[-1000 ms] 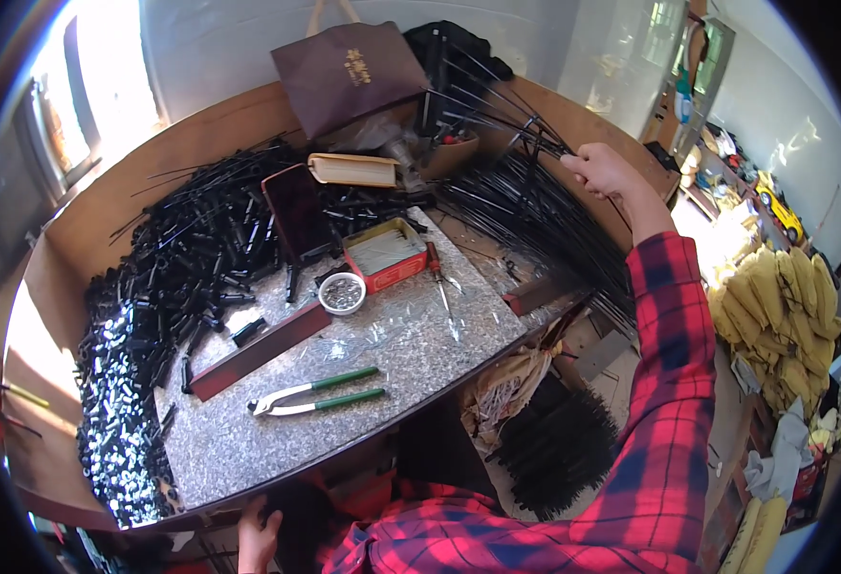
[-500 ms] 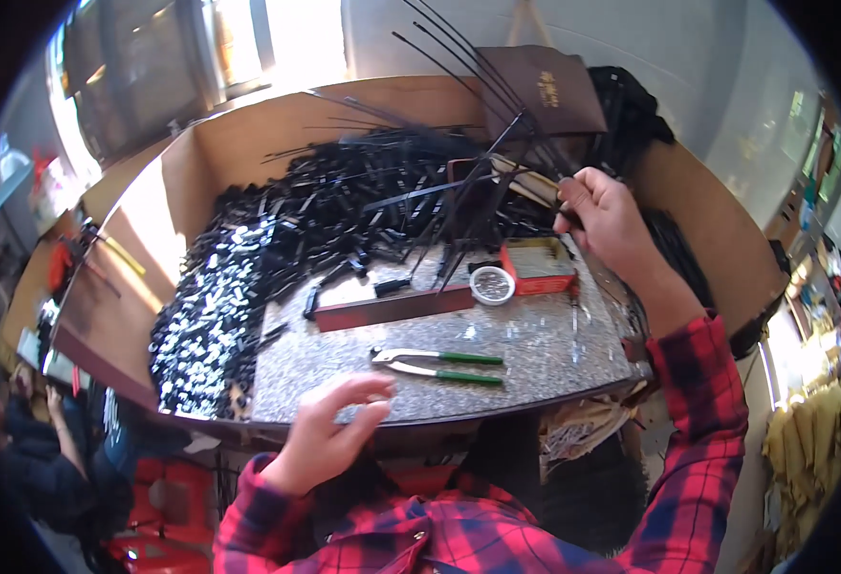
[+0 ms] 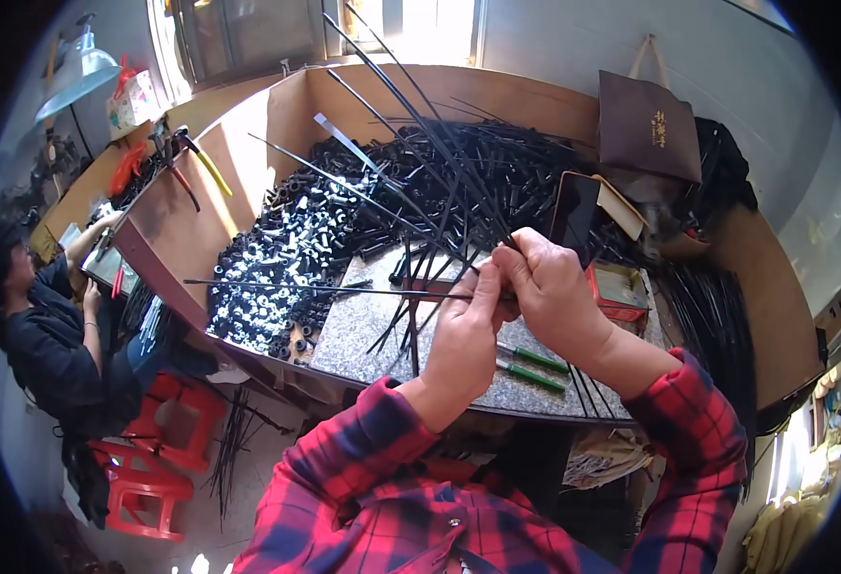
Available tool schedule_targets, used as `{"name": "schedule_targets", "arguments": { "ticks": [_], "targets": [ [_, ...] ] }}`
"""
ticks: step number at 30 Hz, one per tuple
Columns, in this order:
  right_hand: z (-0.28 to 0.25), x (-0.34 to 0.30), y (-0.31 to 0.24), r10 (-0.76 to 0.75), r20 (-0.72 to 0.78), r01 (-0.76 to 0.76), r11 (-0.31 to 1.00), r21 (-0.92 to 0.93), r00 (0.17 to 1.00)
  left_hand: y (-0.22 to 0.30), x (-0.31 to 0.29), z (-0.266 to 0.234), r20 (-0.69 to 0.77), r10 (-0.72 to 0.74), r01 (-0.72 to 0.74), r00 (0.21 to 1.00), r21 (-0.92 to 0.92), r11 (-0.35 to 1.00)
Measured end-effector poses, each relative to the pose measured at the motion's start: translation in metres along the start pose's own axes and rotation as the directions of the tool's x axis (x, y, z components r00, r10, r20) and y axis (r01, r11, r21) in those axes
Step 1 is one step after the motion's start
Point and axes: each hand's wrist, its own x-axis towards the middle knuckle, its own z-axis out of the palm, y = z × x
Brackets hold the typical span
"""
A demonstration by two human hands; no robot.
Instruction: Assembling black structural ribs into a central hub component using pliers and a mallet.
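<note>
My two hands meet over the grey speckled stone slab [image 3: 344,330]. My right hand [image 3: 552,292] is closed round several thin black rods [image 3: 396,81], which fan out up and to the left. Close against it, my left hand [image 3: 466,335] is closed with thumb and finger on a thin black rod [image 3: 277,285] lying almost level to the left. More dark rods cross below the hands; their exact grip is partly hidden by the fingers. Pliers with green handles [image 3: 535,362] lie on the slab under my hands, their head covered.
Small black tubular parts [image 3: 272,263] and longer black pieces [image 3: 525,167] heap along a wooden rim [image 3: 296,120]. At right are a red box [image 3: 631,304], a phone [image 3: 576,206] and a brown bag [image 3: 645,124]. Another person [image 3: 43,316] sits at left near red stools [image 3: 157,478].
The view has swung left. My right hand has brought the rods down to the middle, and my left hand has risen from the slab's front edge to meet it and closed on a rod.
</note>
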Motion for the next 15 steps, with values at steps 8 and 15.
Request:
{"name": "schedule_targets", "arguments": {
  "ticks": [8, 15],
  "targets": [
    [-0.039, 0.022, 0.004, 0.357, 0.065, -0.359, 0.885, 0.297, 0.932, 0.017, -0.014, -0.004, -0.07, 0.073, -0.075, 0.995, -0.03, 0.997],
    [-0.089, 0.045, 0.049, 0.292, -0.227, -0.264, 0.953, 0.146, 0.929, 0.027, -0.034, -0.005, -0.2, 0.11, -0.117, 0.974, -0.022, 0.993]
  ]
}}
